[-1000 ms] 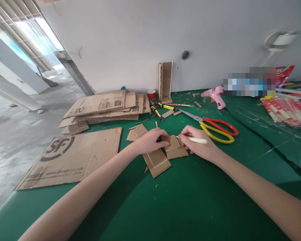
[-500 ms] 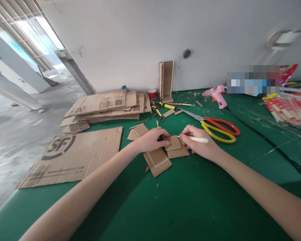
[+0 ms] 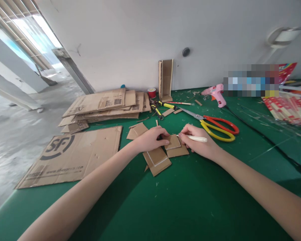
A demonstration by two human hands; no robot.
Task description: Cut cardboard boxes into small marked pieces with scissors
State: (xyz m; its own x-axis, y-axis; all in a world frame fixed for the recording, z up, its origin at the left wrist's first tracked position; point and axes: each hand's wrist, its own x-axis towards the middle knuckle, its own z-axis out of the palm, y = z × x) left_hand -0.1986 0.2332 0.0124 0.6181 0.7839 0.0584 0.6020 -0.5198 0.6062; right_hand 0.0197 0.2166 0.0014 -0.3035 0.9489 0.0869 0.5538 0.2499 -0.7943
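My left hand (image 3: 152, 139) is closed, its thumb and fingers holding a small cardboard square (image 3: 173, 142) down at its left side. That square lies on a larger cardboard piece (image 3: 178, 152), with white lines along its near and right edges. My right hand (image 3: 197, 144) is closed around a white marker (image 3: 198, 138), whose tip is at the square's right side. Below my left hand lies another cardboard piece (image 3: 158, 162) with a white corner line drawn on it. A further cardboard scrap (image 3: 137, 130) sits beside my left wrist.
Scissors (image 3: 219, 129) with red and yellow handles lie beyond my right hand, near a pink glue gun (image 3: 217, 95). An upright cardboard channel (image 3: 167, 80) stands by the wall. Stacked cardboard (image 3: 97, 105) and a flat sheet (image 3: 90, 154) are at left, yellow-black pliers (image 3: 157, 112) behind.
The view has shifted very slightly. Both hands, the marker and the cardboard pieces keep nearly the same places relative to one another.
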